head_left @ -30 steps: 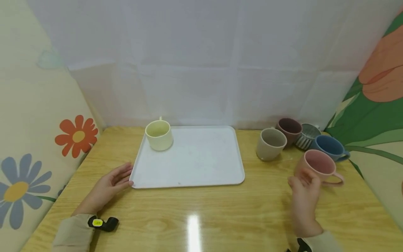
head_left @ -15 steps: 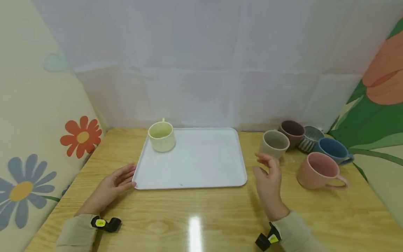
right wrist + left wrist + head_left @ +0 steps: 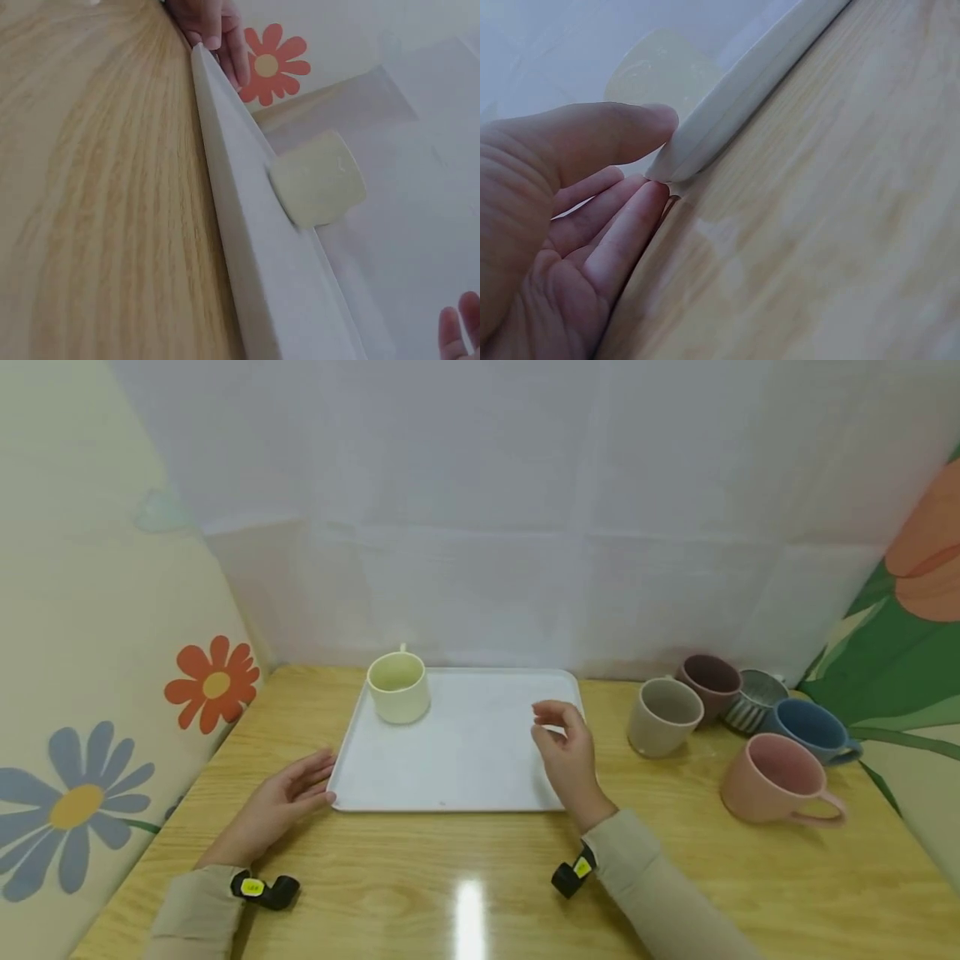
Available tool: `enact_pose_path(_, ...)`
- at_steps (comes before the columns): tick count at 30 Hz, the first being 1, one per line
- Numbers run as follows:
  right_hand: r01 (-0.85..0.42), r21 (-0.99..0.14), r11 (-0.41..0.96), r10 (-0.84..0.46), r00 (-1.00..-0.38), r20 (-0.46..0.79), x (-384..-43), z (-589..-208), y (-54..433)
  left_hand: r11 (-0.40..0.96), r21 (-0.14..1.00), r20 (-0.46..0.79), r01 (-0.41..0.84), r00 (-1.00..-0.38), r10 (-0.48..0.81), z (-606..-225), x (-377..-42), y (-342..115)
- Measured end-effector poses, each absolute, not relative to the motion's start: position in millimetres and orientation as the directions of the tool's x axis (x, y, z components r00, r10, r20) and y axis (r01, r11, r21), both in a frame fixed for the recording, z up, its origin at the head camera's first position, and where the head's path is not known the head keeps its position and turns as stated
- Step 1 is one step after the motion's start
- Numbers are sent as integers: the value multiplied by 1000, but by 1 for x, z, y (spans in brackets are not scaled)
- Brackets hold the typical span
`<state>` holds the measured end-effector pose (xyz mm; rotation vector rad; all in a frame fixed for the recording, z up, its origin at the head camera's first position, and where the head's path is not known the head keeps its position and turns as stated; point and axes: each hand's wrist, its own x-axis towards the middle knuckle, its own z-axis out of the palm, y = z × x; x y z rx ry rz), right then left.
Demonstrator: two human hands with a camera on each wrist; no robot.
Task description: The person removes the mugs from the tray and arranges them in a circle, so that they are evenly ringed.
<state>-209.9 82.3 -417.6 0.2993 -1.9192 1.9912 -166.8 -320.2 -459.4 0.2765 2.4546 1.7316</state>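
Observation:
A white rectangular tray (image 3: 472, 760) lies on the wooden table, with a pale yellow mug (image 3: 401, 700) upright on its back left corner, handle toward the backdrop. My left hand (image 3: 273, 806) rests by the tray's front left corner. In the left wrist view its thumb (image 3: 641, 124) touches the tray's rim, the other fingers lying against the corner's outer side. My right hand (image 3: 572, 756) hovers over the right part of the tray, fingers loosely bent, holding nothing. Only some fingertips (image 3: 469, 319) of it show in the right wrist view.
On the right stand a pink mug (image 3: 756, 792), a grey-beige mug (image 3: 660, 727), a dark maroon mug (image 3: 710, 683), a striped grey cup (image 3: 750, 708) and a blue mug (image 3: 810, 728). A white cloth backdrop (image 3: 465, 585) hangs behind the table.
My right hand has come away from the pink mug and moved left, past the grey-beige mug, to above the tray. My left hand stays at the tray corner. The view has shifted slightly.

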Motion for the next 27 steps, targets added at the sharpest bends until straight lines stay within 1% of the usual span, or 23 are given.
enact_pose_path(5, -387, -922, -4, 65, -920, 386, -230, -425, 65, 314, 946, 16, 87, -975, 222, -461, -167, -317)
enact_pose_path(9, -337, -942, 4, 56, -940, 337, -242, -431, 51, 313, 946, 9, 82, -973, 230, -462, -167, -318)
enact_pose_path(16, -251, -962, 107, 29, -966, 255, -260, -434, 19, 318, 945, 2, 74, -975, 221, -461, -167, -322)
enact_pose_path(23, -177, -974, 142, -101, -981, 164, -271, -431, -8, 305, 950, 2, 75, -972, 233, -462, -168, -321)
enact_pose_path(27, -129, -973, 192, -151, -983, 101, -276, -429, -22, 303, 951, -2, 70, -973, 233, -462, -168, -321)
